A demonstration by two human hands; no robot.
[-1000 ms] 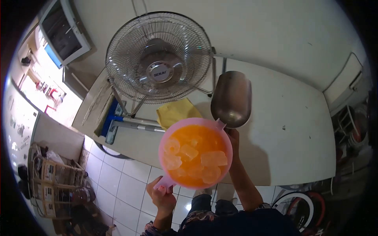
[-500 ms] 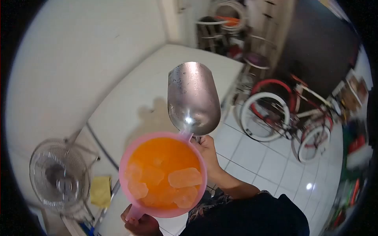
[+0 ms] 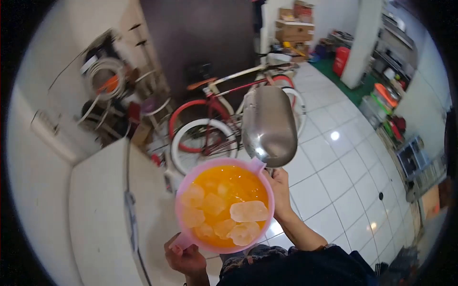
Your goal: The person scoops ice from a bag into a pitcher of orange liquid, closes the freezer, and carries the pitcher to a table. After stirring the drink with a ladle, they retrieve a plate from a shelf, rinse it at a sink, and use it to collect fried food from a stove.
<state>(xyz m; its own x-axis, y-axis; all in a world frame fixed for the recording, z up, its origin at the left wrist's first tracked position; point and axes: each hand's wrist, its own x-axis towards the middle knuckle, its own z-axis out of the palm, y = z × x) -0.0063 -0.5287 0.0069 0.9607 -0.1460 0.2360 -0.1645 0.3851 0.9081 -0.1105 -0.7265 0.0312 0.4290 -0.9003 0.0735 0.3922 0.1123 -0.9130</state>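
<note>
Pink plastic forms the round pitcher (image 3: 179, 205), held in front of the person's body, with orange liquid (image 3: 257, 188) and chunks of ice (image 3: 249, 211) inside; the left hand (image 3: 187, 260) is closed around its handle, thumb on top; the right hand (image 3: 279, 186) is curled at the base of a metal scoop (image 3: 269, 126), its handle mostly hidden, just beyond the spout; behind the scoop, bicycles (image 3: 222, 102) stand on the tiled floor (image 3: 329, 162); a white table (image 3: 95, 209) lies to the left.
</note>
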